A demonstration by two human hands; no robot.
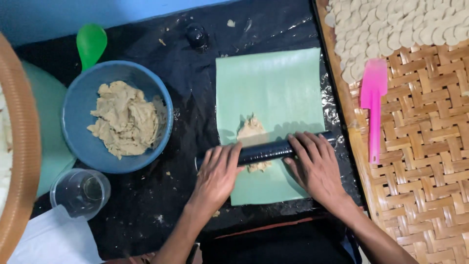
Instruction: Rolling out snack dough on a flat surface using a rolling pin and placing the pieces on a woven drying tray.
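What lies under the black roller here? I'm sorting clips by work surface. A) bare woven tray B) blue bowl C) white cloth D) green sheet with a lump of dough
D: both hands, left hand and right hand, press the roller across dough on the green sheet; the bowl and tray sit off to the sides.
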